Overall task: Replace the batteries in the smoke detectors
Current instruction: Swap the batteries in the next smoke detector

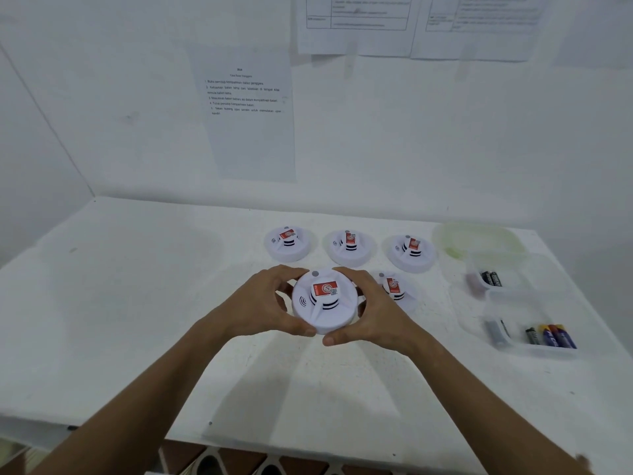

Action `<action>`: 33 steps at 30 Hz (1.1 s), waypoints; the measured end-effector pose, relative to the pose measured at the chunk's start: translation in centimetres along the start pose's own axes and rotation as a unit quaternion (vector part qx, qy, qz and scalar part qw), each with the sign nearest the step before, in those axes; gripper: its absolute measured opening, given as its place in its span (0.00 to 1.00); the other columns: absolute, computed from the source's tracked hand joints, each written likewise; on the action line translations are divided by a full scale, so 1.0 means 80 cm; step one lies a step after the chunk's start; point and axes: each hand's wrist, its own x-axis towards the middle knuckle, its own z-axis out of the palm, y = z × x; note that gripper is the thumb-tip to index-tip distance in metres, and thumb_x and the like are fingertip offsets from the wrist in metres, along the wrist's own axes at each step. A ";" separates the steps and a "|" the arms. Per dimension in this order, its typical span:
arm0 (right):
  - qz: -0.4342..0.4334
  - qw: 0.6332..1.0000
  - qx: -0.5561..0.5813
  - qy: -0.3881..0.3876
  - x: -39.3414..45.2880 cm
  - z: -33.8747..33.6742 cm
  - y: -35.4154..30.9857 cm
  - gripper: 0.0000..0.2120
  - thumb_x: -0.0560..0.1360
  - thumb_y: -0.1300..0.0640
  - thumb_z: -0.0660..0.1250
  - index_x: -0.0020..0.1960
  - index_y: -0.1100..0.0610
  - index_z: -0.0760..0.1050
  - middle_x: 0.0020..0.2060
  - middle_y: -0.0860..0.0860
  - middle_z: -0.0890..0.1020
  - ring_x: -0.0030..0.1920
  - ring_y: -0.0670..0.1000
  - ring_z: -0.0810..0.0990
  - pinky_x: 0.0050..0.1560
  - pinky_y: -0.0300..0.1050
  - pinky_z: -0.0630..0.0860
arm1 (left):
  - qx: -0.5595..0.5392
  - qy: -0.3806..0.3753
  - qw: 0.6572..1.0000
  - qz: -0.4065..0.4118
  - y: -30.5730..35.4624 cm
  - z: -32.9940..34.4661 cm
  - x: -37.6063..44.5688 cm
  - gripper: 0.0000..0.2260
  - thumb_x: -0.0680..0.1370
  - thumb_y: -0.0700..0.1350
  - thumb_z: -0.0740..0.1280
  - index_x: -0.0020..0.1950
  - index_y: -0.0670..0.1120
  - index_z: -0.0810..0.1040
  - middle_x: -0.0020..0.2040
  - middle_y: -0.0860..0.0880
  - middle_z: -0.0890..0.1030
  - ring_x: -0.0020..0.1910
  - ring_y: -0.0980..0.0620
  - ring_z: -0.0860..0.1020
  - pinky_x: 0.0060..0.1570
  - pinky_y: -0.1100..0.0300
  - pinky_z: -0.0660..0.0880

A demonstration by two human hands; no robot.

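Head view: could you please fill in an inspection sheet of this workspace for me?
Surface: white table, scuffed and speckled.
Job's things: held smoke detector, face up, red label on top; three detectors in a back row; a fifth detector partly hidden behind the right hand; far battery tub with dark cells; near battery tub with mixed cells.
Clutter: clear lid near the wall.
Hands: left hand and right hand grip the held detector's rim from opposite sides.
Cables: nothing seen.
Surroundings: white walls; instruction sheet and two table printouts taped up.
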 end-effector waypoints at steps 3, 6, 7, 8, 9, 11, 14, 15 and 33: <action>0.001 1.000 -0.001 0.005 0.006 0.004 0.001 0.45 0.57 0.55 0.85 0.66 0.37 0.66 0.64 0.42 0.74 0.62 0.41 0.73 0.58 0.36 0.74 | -0.003 0.009 1.000 -0.007 -0.002 -0.003 -0.001 0.36 0.59 0.53 0.83 0.64 0.61 0.74 0.56 0.62 0.79 0.51 0.59 0.79 0.44 0.63 0.78; -0.003 1.000 -0.001 0.011 0.011 0.003 0.000 0.45 0.57 0.55 0.85 0.66 0.38 0.66 0.63 0.41 0.74 0.61 0.41 0.73 0.58 0.38 0.76 | -0.012 0.014 1.000 -0.009 -0.002 -0.008 0.001 0.36 0.59 0.53 0.83 0.64 0.61 0.74 0.56 0.62 0.79 0.52 0.59 0.79 0.43 0.64 0.78; -0.006 1.000 -0.002 0.012 0.012 0.002 -0.001 0.45 0.57 0.54 0.85 0.67 0.40 0.66 0.63 0.41 0.74 0.61 0.42 0.73 0.58 0.40 0.76 | -0.015 0.015 1.000 -0.008 -0.001 -0.009 0.002 0.36 0.59 0.53 0.83 0.64 0.61 0.74 0.57 0.62 0.79 0.52 0.59 0.79 0.43 0.64 0.78; -0.009 1.000 -0.002 0.013 0.013 0.001 -0.002 0.46 0.57 0.54 0.85 0.68 0.41 0.66 0.64 0.41 0.73 0.62 0.43 0.73 0.59 0.42 0.77 | -0.016 0.016 1.000 -0.005 -0.001 -0.010 0.002 0.36 0.59 0.53 0.83 0.65 0.60 0.74 0.57 0.62 0.79 0.52 0.58 0.79 0.43 0.63 0.78; -0.012 1.000 -0.002 0.013 0.015 0.000 -0.002 0.46 0.57 0.54 0.85 0.69 0.42 0.66 0.64 0.41 0.73 0.62 0.44 0.73 0.59 0.43 0.77 | -0.016 0.015 1.000 -0.001 -0.001 -0.012 0.004 0.37 0.59 0.53 0.83 0.65 0.60 0.74 0.57 0.61 0.79 0.52 0.57 0.79 0.44 0.62 0.79; -0.013 1.000 0.002 0.013 0.016 -0.001 -0.002 0.47 0.57 0.54 0.85 0.70 0.45 0.66 0.65 0.42 0.73 0.63 0.45 0.73 0.59 0.44 0.77 | -0.015 0.014 1.000 0.005 0.001 -0.014 0.006 0.36 0.59 0.52 0.83 0.64 0.62 0.74 0.57 0.61 0.80 0.52 0.57 0.79 0.44 0.62 0.79; -0.013 1.000 0.003 0.012 0.019 -0.002 -0.001 0.46 0.58 0.55 0.85 0.71 0.46 0.66 0.65 0.43 0.73 0.62 0.44 0.73 0.57 0.40 0.75 | -0.012 0.015 1.000 0.013 0.002 -0.015 0.008 0.34 0.60 0.50 0.83 0.61 0.66 0.73 0.54 0.64 0.80 0.51 0.57 0.79 0.42 0.66 0.77; -0.012 1.000 0.004 0.011 0.020 -0.002 -0.001 0.46 0.59 0.55 0.85 0.71 0.45 0.66 0.65 0.42 0.73 0.62 0.43 0.73 0.56 0.39 0.75 | -0.012 0.014 1.000 0.013 0.003 -0.016 0.009 0.33 0.61 0.50 0.83 0.61 0.67 0.73 0.54 0.64 0.80 0.51 0.57 0.79 0.42 0.67 0.77; -0.008 1.000 0.005 0.019 0.038 0.000 0.008 0.45 0.59 0.55 0.85 0.70 0.46 0.66 0.63 0.42 0.75 0.54 0.36 0.74 0.46 0.30 0.73 | -0.006 0.004 1.000 0.016 -0.006 -0.021 0.021 0.32 0.62 0.48 0.82 0.64 0.58 0.75 0.51 0.65 0.82 0.47 0.59 0.80 0.41 0.72 0.73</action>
